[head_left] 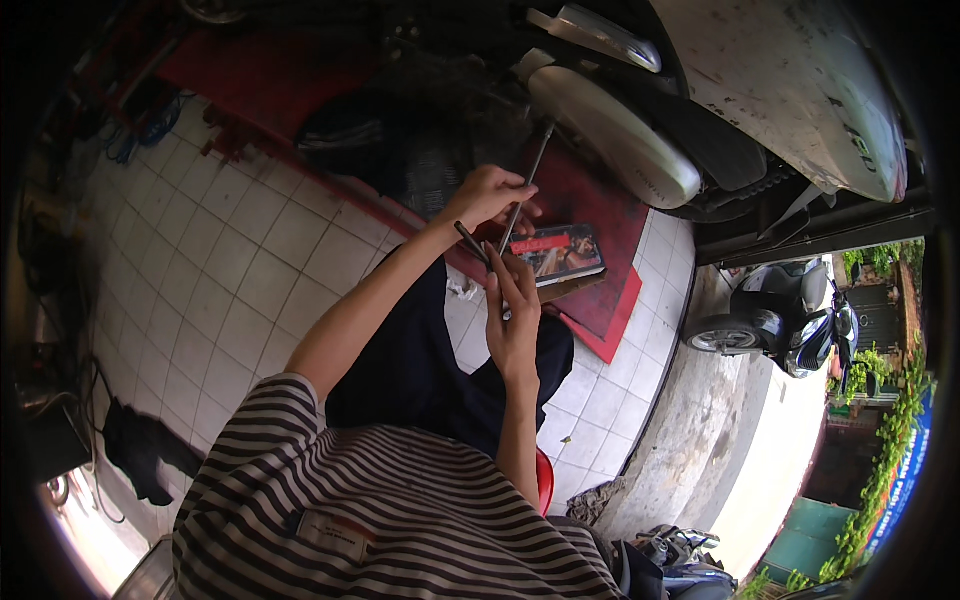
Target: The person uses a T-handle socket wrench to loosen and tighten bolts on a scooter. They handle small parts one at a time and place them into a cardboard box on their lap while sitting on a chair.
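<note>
A long, thin metal T-handle wrench [540, 152] slants up and away from me. Its far end reaches the dark area beside the motorbike's silver exhaust cover [610, 130]; what it meets there is too dark to make out. My left hand [487, 196] is closed around the middle of the shaft. Lower down, my right hand [514, 300] has its fingers wrapped on the crossbar, one end of which sticks out to the left. Just beyond my right hand, a flat box with a printed picture lid [565, 252] lies on the red platform [610, 310].
A large motorbike body panel [800, 90] hangs over the upper right. White floor tiles [250, 260] spread to the left. A parked motorbike [780, 315] stands outside at the right. Part of a red seat [545, 480] shows beside me. A dark cloth [140, 450] lies at the lower left.
</note>
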A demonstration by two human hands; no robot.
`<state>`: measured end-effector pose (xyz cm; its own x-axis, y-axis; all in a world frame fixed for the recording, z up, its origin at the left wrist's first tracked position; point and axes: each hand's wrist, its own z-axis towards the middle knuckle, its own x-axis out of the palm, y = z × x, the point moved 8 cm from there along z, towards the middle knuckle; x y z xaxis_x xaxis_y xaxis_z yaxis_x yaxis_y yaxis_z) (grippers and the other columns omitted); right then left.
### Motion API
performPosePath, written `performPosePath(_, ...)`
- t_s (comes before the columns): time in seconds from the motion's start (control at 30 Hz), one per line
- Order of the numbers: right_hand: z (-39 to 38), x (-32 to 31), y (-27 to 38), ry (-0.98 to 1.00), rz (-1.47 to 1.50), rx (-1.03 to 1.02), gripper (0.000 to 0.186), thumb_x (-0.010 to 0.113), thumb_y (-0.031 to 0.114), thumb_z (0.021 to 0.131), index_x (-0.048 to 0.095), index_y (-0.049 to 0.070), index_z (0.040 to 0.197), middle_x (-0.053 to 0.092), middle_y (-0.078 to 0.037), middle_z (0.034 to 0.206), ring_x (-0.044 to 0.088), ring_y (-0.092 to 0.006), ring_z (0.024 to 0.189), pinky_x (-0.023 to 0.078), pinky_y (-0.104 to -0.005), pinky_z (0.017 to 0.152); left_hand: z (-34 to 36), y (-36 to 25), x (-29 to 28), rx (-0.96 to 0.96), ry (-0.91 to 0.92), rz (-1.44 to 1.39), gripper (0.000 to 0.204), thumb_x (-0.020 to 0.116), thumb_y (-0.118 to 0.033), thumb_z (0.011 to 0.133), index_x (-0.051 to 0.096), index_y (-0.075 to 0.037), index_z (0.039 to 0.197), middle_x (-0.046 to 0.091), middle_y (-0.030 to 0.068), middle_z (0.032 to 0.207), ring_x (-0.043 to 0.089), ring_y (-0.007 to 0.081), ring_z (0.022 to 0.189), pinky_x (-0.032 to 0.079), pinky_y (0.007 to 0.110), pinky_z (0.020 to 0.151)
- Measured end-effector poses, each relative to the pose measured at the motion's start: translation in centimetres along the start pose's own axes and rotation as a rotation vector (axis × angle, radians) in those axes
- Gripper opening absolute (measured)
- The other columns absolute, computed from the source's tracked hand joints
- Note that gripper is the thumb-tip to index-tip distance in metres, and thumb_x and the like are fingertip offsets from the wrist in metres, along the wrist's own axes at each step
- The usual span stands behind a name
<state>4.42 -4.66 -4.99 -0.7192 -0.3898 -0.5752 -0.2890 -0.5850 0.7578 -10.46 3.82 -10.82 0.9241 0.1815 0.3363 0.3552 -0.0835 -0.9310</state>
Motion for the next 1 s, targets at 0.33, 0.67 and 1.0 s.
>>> performPosePath(0.33,0.4,-0.1,0.7,0.008,0.041,0.010,0.037,0.054,0.002,0.100,0.062,0.005,0.136,0.059,-0.015,0.118,0.062,-0.0280,0.107,0.047,-0.0360,0.097,-0.2,-0.4,-0.2,0.000,-0.008,-0.001,0.034,0.060,-0.017,0.102,0.061,0.011,0.121,0.073,0.0213,0.099,0.074,0.0228,0.075,0.062,0.029,0.066)
performPosePath(0.67,-1.2,-0.6,-1.2,-0.116,-0.129,0.013,0.039,0.059,0.010,0.099,0.060,0.010,0.137,0.058,-0.014,0.126,0.051,-0.0314,0.120,0.040,-0.0421,0.105,-0.2,-0.1,0.0,-0.016,0.040,-0.036,0.037,0.061,-0.019,0.101,0.059,0.011,0.122,0.073,0.0207,0.098,0.074,0.0226,0.074,0.062,0.030,0.067)
performPosePath(1.0,-4.9,2.8,-8.9,-0.328,1.415,0.628,0.037,0.046,0.020,0.109,0.050,-0.004,0.138,0.054,-0.007,0.122,0.053,-0.0124,0.101,0.045,-0.0244,0.090,-0.2,-0.2,-0.1,-0.028,0.106,-0.076,0.036,0.060,-0.020,0.101,0.059,0.009,0.123,0.073,0.0210,0.101,0.075,0.0231,0.077,0.062,0.029,0.070)
